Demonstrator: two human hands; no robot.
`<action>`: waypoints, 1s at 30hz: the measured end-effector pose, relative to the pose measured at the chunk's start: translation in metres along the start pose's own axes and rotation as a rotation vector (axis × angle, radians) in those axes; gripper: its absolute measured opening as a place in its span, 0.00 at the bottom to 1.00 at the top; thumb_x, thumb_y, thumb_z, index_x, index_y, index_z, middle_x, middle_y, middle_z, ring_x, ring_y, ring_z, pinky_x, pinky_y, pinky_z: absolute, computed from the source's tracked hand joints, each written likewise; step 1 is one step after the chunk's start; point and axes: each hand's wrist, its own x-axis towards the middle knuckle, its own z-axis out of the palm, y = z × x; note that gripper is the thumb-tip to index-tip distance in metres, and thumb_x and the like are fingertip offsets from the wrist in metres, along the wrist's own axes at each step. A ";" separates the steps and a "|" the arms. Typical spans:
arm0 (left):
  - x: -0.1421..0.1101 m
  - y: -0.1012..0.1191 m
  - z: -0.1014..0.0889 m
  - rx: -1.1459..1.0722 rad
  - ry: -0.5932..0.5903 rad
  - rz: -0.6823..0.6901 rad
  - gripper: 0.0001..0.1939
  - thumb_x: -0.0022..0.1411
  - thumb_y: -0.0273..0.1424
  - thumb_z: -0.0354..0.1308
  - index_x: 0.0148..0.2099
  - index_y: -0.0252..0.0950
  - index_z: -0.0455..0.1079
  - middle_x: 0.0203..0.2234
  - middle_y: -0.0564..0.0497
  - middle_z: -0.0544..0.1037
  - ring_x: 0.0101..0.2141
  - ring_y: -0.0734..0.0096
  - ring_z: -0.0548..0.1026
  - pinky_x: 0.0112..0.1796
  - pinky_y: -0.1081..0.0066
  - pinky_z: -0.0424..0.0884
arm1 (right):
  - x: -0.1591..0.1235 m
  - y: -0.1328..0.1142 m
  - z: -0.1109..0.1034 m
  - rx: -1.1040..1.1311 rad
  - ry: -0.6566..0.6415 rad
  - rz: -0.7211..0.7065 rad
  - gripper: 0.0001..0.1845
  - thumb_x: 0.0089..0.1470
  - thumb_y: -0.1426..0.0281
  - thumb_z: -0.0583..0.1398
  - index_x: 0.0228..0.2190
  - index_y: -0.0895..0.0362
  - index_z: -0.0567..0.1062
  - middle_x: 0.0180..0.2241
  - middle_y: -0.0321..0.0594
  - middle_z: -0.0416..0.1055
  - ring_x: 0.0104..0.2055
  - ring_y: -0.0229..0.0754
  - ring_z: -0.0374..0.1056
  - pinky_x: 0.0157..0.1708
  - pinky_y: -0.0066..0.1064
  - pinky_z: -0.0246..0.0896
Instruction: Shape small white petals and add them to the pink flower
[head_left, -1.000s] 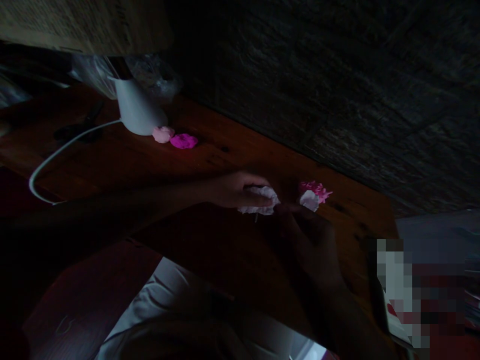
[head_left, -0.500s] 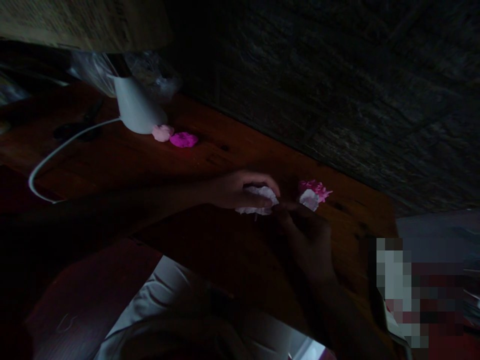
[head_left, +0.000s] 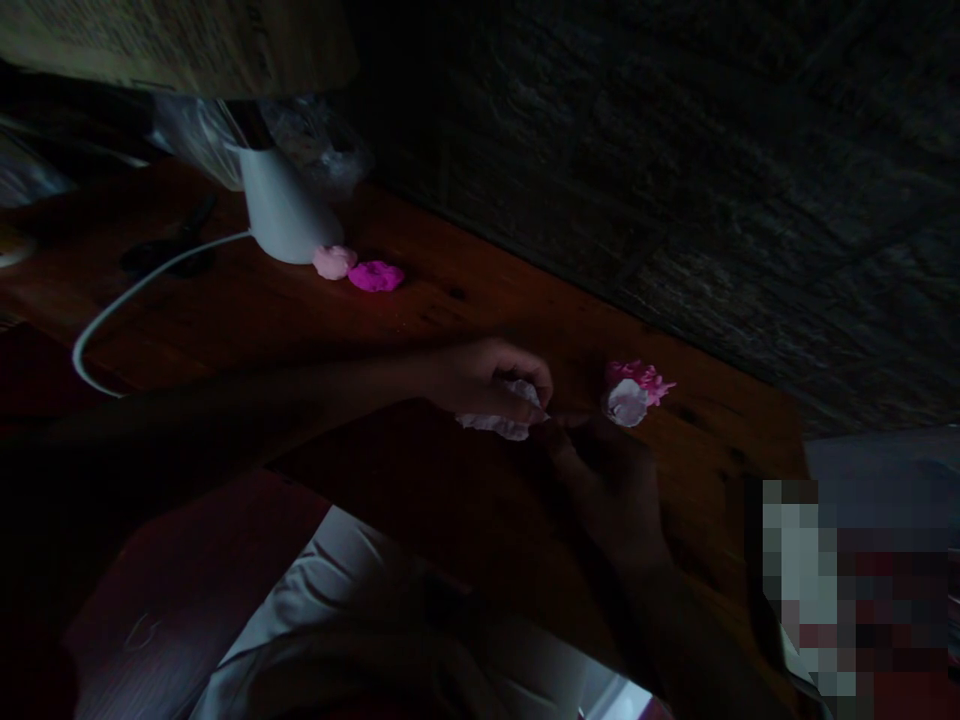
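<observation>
Right of the lamp, your left hand grips a ruffled white piece, your right hand at its edge, grasp unclear.

The held piece lay between the left hand's fingers; the right hand was right of these. Further right, on the table, sat a petalled piece, a disc before it. Left of and beyond the fingers stood a lamp base, two lumps beside it. Scissors lay further left, the wall behind.
</observation>
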 end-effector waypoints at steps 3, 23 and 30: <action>0.001 0.000 -0.003 -0.026 -0.029 -0.016 0.06 0.56 0.30 0.65 0.35 0.33 0.73 0.26 0.55 0.76 0.27 0.79 0.70 0.31 0.78 0.65 | -0.001 0.000 -0.001 0.021 -0.022 0.040 0.08 0.53 0.65 0.64 0.29 0.55 0.81 0.26 0.37 0.80 0.26 0.37 0.73 0.27 0.26 0.68; 0.000 -0.011 -0.004 0.051 -0.004 0.042 0.12 0.58 0.37 0.67 0.38 0.33 0.79 0.27 0.51 0.80 0.27 0.77 0.74 0.28 0.78 0.66 | 0.000 0.001 -0.004 0.047 -0.050 0.087 0.11 0.55 0.61 0.64 0.32 0.55 0.83 0.29 0.39 0.81 0.25 0.38 0.71 0.26 0.28 0.67; -0.001 -0.009 0.001 0.201 0.031 0.168 0.07 0.59 0.33 0.65 0.36 0.34 0.76 0.32 0.49 0.81 0.32 0.74 0.76 0.35 0.76 0.69 | 0.002 0.004 -0.003 0.012 -0.090 0.050 0.09 0.56 0.63 0.64 0.32 0.55 0.81 0.30 0.38 0.81 0.28 0.40 0.74 0.30 0.30 0.69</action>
